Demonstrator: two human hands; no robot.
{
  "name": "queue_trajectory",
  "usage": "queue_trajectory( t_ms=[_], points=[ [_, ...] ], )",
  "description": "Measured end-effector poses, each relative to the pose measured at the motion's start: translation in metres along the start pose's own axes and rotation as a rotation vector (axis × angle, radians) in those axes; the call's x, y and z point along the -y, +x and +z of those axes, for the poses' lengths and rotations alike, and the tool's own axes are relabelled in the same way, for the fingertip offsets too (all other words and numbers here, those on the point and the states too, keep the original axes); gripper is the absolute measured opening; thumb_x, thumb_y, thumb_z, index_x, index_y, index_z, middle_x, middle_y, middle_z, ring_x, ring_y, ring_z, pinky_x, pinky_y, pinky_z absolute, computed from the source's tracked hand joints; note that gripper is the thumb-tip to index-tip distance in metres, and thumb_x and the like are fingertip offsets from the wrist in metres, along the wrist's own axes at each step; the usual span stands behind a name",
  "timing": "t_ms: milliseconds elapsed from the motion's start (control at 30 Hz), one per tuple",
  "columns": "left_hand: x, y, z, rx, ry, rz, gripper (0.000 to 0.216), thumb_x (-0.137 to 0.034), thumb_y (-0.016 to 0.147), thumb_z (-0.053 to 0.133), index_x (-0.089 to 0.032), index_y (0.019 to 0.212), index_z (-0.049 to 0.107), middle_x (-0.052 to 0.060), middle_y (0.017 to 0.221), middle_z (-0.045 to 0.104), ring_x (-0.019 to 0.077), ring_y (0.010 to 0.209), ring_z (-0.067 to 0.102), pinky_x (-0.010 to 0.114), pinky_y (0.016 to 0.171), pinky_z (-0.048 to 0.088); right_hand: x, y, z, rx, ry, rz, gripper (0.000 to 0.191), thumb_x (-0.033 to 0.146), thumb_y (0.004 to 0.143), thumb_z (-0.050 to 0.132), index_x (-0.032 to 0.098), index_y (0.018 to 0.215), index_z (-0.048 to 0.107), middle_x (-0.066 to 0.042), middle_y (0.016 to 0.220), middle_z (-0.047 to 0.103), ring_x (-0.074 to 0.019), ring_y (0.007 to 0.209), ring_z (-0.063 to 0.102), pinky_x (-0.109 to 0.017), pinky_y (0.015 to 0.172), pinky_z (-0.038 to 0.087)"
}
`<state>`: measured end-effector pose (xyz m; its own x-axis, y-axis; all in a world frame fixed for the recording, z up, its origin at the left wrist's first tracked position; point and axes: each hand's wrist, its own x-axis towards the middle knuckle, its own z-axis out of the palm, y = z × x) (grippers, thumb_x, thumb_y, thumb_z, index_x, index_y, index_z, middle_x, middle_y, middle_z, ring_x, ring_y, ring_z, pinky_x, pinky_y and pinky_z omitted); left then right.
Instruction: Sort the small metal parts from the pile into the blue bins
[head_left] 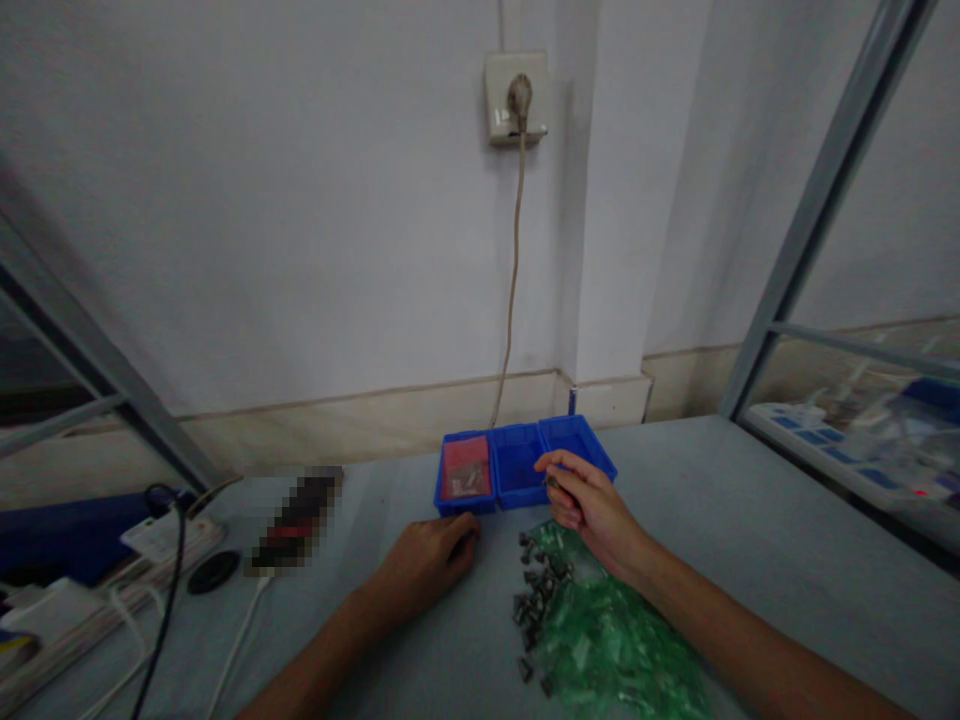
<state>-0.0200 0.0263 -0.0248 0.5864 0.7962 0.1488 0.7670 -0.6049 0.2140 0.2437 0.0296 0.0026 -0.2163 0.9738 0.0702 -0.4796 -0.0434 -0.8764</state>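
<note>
Pinching lightly and steadily suits the small dark piece (552,482) in the right hand (591,505); the left hand (429,558) rests half-curled on the worktop (720,500), its grip hidden. Just beyond the hands sit three blue trays (517,465); nearer than the right hand lie one green bag (622,640) and grey pieces (534,602) too crowded to count.

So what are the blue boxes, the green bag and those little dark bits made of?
The blue boxes look like hard, smooth plastic: one even colour, with straight edges. The green bag seems thin, shiny plastic film: it's crinkly and glints. The little dark bits may be metal, greyish with slight shine, but they're too small to be sure.
</note>
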Motion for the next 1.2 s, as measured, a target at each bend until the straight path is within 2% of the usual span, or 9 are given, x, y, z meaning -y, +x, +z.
queue_trajectory(
  t_ms=[1200],
  points=[
    [-0.0015,0.0002,-0.0018,-0.004,-0.002,-0.001,0.014,-0.023,0.099,0.048,-0.026,0.106,0.061,0.001,0.093,0.074,0.0169,0.074,0.068,0.025,0.067,0.043,-0.0024,-0.0009,-0.0004,-0.003,-0.017,-0.029,0.024,0.039,0.087,0.072,0.019,0.097,0.066,0.009,0.054,0.036,-0.0056,0.043,0.023,-0.021,0.042,0.017]
  ],
)
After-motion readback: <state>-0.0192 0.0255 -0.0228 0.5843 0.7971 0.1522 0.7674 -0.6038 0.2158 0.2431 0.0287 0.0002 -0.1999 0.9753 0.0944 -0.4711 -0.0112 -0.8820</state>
